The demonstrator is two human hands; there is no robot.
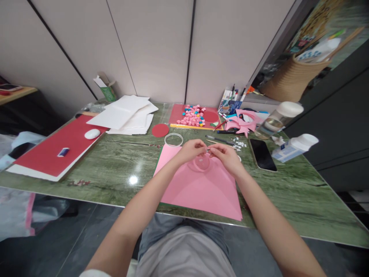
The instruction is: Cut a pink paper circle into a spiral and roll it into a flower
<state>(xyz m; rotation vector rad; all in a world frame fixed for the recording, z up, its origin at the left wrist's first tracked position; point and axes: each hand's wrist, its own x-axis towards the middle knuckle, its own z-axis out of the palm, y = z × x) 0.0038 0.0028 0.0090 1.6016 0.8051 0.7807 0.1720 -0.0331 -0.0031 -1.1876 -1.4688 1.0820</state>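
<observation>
My left hand (192, 151) and my right hand (227, 157) meet over the far part of a pink paper sheet (198, 192). Fingertips of both are pinched together around something tiny, too small to name. Just below them a round, clear, dish-like piece (201, 163) rests on the pink sheet, partly covered by my hands. A whitish ring (173, 139) lies at the sheet's far left corner, near a red paper disc (160, 130). Beyond my right hand are small white paper scraps (239, 144) and a dark pen (220, 139).
Pink rolled pieces (192, 115) lie on a red sheet at the back. White papers (123, 111) and a red board (60, 146) with a white mouse (92, 134) occupy the left. A phone (262, 154), a white bottle (295, 147) and a clear bottle (272, 125) stand right.
</observation>
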